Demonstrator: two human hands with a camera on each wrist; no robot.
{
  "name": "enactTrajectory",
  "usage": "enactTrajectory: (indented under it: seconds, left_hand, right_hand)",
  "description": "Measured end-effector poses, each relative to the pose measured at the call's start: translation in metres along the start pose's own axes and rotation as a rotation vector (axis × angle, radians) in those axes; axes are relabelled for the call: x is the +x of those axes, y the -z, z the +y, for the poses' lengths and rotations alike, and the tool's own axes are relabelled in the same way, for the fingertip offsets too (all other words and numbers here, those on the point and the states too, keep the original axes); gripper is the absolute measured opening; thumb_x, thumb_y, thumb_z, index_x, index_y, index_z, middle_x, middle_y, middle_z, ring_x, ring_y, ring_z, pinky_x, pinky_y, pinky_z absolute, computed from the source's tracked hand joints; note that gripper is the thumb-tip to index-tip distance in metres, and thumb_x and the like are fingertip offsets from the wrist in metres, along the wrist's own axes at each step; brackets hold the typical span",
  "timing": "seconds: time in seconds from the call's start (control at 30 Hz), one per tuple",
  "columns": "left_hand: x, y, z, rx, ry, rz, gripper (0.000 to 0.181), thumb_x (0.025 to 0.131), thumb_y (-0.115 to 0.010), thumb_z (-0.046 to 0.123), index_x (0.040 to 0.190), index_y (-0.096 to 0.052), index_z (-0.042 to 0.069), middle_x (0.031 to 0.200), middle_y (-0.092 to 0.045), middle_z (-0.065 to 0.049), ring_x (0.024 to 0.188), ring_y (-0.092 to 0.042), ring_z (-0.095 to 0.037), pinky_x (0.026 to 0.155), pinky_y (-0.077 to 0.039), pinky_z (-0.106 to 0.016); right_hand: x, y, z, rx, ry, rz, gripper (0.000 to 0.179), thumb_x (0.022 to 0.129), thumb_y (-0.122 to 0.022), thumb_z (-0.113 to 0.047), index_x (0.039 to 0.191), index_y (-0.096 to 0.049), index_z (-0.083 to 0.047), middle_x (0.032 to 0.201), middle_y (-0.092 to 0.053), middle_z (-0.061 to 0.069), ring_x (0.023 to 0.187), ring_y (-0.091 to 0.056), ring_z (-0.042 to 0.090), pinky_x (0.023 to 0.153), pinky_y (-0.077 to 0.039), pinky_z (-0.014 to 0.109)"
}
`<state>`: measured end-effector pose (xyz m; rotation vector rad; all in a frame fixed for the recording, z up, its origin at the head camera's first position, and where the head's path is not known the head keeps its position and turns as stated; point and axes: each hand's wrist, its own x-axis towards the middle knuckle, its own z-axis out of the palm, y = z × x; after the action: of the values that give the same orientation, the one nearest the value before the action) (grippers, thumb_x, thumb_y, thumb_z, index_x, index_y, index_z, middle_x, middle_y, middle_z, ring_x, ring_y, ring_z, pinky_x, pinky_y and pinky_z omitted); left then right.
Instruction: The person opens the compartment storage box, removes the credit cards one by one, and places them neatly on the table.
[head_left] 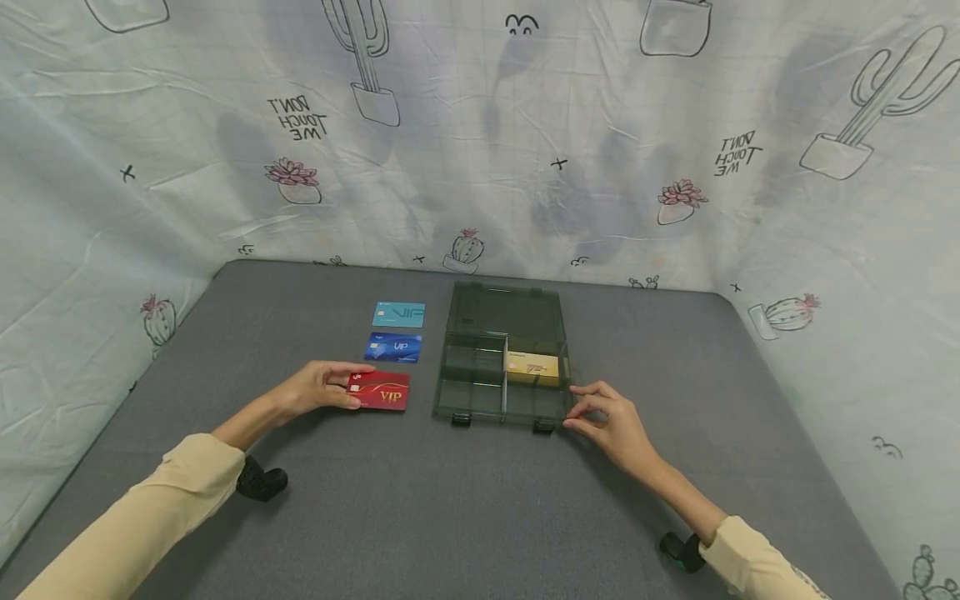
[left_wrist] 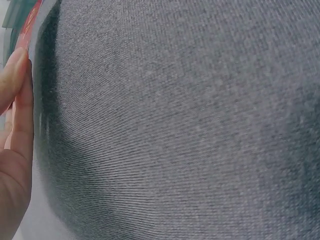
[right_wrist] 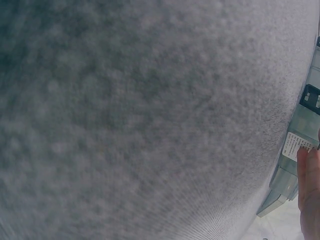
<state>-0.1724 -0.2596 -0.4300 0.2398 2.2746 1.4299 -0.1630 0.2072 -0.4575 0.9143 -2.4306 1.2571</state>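
Note:
My left hand (head_left: 315, 387) pinches a red VIP card (head_left: 384, 392) at its left end, thumb on the near side. In the left wrist view, only a sliver of that card (left_wrist: 29, 22) shows beyond the fingers. A dark translucent storage box (head_left: 468, 400) lies with its lid (head_left: 506, 310) folded back. My right hand (head_left: 611, 421) holds the box by its right edge near the front corner. Its fingers lie against a white label (right_wrist: 295, 146) in the right wrist view. A gold card (head_left: 532, 364) sits in the box's back right compartment.
Left of the box, a blue VIP card (head_left: 393, 347) and a light blue VIP card (head_left: 399, 314) lie in a column beyond the red one. Two black latches (head_left: 461, 419) line the box's front. Grey cloth (head_left: 450, 517) covers the table, and a patterned curtain (head_left: 480, 150) surrounds it.

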Motion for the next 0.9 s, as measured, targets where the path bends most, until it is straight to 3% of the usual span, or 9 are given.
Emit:
enactTrajectory:
  seconds: [0.57,0.9]
  left_hand:
    - [0.009,-0.005,0.004,0.045,-0.007,-0.002,0.063,0.089,-0.070,0.014,0.142,-0.042,-0.003,0.136,-0.046,-0.031,0.120,-0.048,-0.039,0.096,-0.043,-0.049]
    - [0.014,-0.007,0.004,0.047,-0.027,-0.011,0.061,0.088,-0.070,0.010,0.140,-0.042,-0.006,0.129,-0.053,-0.029,0.115,-0.052,-0.035,0.094,-0.044,-0.045]
  right_hand:
    - [-0.001,0.000,0.000,-0.003,-0.021,-0.006,0.019,0.070,-0.079,0.007,0.077,-0.069,-0.007,0.101,-0.061,0.018,0.090,-0.065,0.034,0.066,-0.057,0.032]
    - [0.000,-0.001,0.000,0.001,-0.025,-0.008,0.018,0.070,-0.079,0.007,0.077,-0.069,-0.007,0.102,-0.061,0.018,0.089,-0.065,0.033,0.065,-0.057,0.031]
